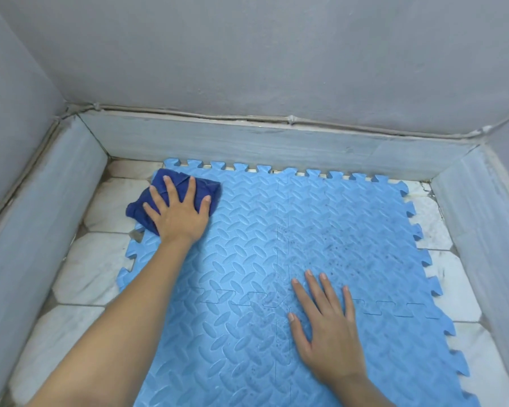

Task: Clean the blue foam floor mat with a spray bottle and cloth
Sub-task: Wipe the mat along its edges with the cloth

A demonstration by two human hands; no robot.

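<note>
Your left hand point(179, 212) is pressing flat, fingers spread and straight, on the cloth point(171, 198) at the mat's point(350, 230) far left corner. Your right hand point(326, 327) is resting open, palm down, near the mat's middle, holding nothing. Dark speckles are showing on the mat beyond your right fingers. White tiles point(83, 268) are bordering the mat.

— What is the person wearing on the arms?
— Nothing that shows: both forearms are bare up to the frame's edge, and the left hand point(179, 214) and right hand point(329, 333) are ungloved, nails short.
</note>
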